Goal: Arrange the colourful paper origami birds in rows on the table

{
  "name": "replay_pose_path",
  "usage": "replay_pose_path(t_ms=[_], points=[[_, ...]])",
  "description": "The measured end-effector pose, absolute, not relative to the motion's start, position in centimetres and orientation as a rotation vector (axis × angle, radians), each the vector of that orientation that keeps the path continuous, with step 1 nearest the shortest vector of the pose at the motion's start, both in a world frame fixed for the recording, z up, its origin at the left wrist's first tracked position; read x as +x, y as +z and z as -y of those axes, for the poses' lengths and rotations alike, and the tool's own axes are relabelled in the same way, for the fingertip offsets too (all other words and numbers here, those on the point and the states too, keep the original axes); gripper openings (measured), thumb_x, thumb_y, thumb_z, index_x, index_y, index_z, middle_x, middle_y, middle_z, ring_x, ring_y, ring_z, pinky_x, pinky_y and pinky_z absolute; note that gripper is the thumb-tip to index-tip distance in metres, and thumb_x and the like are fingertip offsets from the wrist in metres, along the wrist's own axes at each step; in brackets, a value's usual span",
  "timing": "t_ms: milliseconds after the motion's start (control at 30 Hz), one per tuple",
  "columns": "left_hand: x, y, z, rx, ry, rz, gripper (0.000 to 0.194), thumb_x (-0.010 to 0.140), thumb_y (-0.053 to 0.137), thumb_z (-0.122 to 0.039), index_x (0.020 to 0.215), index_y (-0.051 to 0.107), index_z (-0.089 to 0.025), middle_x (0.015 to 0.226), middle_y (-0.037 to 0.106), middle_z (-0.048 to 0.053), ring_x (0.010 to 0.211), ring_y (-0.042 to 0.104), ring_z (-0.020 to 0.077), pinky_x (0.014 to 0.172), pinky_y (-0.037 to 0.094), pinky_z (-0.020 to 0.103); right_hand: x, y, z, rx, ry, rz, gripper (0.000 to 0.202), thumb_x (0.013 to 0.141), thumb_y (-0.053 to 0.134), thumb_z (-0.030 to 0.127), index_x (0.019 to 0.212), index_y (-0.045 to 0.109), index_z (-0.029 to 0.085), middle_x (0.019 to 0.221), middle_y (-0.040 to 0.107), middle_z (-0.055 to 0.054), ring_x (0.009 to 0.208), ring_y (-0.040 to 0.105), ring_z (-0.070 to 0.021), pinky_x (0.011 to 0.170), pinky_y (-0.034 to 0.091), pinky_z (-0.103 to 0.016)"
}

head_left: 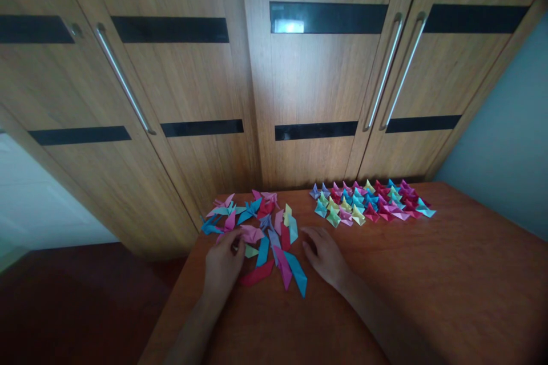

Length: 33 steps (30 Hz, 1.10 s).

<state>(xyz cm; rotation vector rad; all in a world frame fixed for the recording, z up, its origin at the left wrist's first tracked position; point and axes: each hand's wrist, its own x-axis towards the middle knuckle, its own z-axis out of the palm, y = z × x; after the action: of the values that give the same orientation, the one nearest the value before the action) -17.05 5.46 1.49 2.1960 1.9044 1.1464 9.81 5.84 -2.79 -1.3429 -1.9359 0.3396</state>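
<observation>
My left hand (225,259) is at the left edge of a loose pile of folded paper pieces, its thumb and fingertips closed at a pink folded piece (251,234). Beside it lie a green piece (251,251), a blue strip (262,252) and a red strip (257,274). Nearest my right hand (323,254) are a light teal piece (293,229) and a blue strip (297,274). That hand rests on the table to the right of the pile, fingers slightly curled and apart, with nothing seen in it.
Rows of small colourful folded paper shapes (370,202) stand at the back of the brown wooden table (411,285). Behind the table rises a wooden wardrobe (205,80) with metal handles. A pale wall (500,125) is at the right.
</observation>
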Motion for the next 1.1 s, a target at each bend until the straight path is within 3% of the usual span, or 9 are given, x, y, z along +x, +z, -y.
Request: replay_pose_path(t_ms=[133, 233, 367, 467, 633, 767, 933, 1100], points=[[-16.5, 2.3, -5.1, 2.193, 1.239, -1.690, 0.021, 0.086, 0.051, -0.032, 0.097, 0.066, -0.022, 0.097, 0.072, 0.004, 0.083, 0.067, 0.0192, 0.075, 0.052, 0.031, 10.1, -2.4, -6.0, -1.297, 0.614, 1.724, 0.032, 0.086, 0.048, 0.031, 0.113, 0.059, 0.019, 0.110, 0.062, -0.010, 0.099, 0.059, -0.0209, 0.085, 0.048, -0.037], [-15.2, 3.7, -4.4, 2.252, 1.194, -1.460, 0.019, 0.088, 0.052, -0.031, 0.092, 0.068, -0.023, 0.094, 0.072, 0.003, 0.086, 0.066, 0.0184, 0.078, 0.052, 0.030, 10.4, -1.5, -6.0, -1.195, 0.974, 1.546, 0.035, 0.087, 0.046, 0.044, 0.105, 0.061, 0.019, 0.090, 0.066, -0.007, 0.077, 0.061, -0.0165, 0.067, 0.049, -0.029], [-12.6, 5.7, -3.4, 2.366, 0.956, -1.117, 0.020, 0.090, 0.049, -0.028, 0.092, 0.069, -0.024, 0.088, 0.071, 0.004, 0.084, 0.065, 0.0176, 0.077, 0.051, 0.030, 10.8, -0.3, -5.5, -1.029, 1.480, 1.389, 0.046, 0.085, 0.043, 0.057, 0.091, 0.063, 0.016, 0.063, 0.058, 0.000, 0.050, 0.048, -0.0089, 0.047, 0.035, -0.021], [-10.8, 6.6, -3.1, 2.404, 0.841, -0.986, 0.021, 0.091, 0.048, -0.026, 0.095, 0.069, -0.025, 0.087, 0.070, 0.003, 0.084, 0.064, 0.0168, 0.078, 0.050, 0.030, 11.0, 0.3, -5.0, -0.944, 1.663, 1.360, 0.051, 0.084, 0.042, 0.061, 0.072, 0.060, 0.015, 0.055, 0.051, 0.003, 0.045, 0.040, -0.0072, 0.044, 0.026, -0.020], [-8.7, 6.8, -3.9, 2.417, 0.831, -0.987, 0.021, 0.090, 0.051, -0.023, 0.103, 0.066, -0.026, 0.097, 0.069, 0.003, 0.093, 0.062, 0.0185, 0.085, 0.048, 0.033, 11.3, 1.2, -4.9, -0.951, 1.655, 1.375, 0.029, 0.073, 0.063, 0.044, 0.067, 0.056, 0.016, 0.054, 0.047, 0.006, 0.046, 0.033, -0.0050, 0.044, 0.019, -0.019], [-8.1, 5.7, -4.6, 2.178, 1.088, -1.268, 0.030, 0.085, 0.058, -0.029, 0.114, 0.058, -0.024, 0.114, 0.063, 0.006, 0.105, 0.058, 0.0206, 0.090, 0.047, 0.036, 11.4, 1.5, -5.4, -1.076, 1.432, 1.276, 0.025, 0.075, 0.060, 0.041, 0.071, 0.056, 0.017, 0.057, 0.052, 0.005, 0.046, 0.038, -0.0050, 0.044, 0.023, -0.018], [-8.2, 3.4, -4.7, 1.835, 0.992, -1.310, 0.024, 0.088, 0.050, -0.038, 0.097, 0.060, -0.019, 0.091, 0.067, 0.004, 0.083, 0.063, 0.0188, 0.072, 0.049, 0.029, 10.9, 1.3, -5.6, -1.161, 1.253, 1.269, 0.021, 0.076, 0.057, 0.039, 0.075, 0.058, 0.017, 0.064, 0.061, 0.001, 0.045, 0.047, -0.0071, 0.039, 0.027, -0.018], [-8.4, 2.8, -4.7, 1.855, 0.866, -1.236, 0.022, 0.087, 0.048, -0.033, 0.086, 0.064, -0.018, 0.079, 0.066, 0.001, 0.074, 0.060, 0.0177, 0.066, 0.045, 0.026, 10.8, 1.1, -5.1, -1.112, 1.349, 1.375, 0.023, 0.078, 0.056, 0.040, 0.079, 0.057, 0.017, 0.067, 0.064, 0.000, 0.048, 0.052, -0.0086, 0.041, 0.032, -0.018]])
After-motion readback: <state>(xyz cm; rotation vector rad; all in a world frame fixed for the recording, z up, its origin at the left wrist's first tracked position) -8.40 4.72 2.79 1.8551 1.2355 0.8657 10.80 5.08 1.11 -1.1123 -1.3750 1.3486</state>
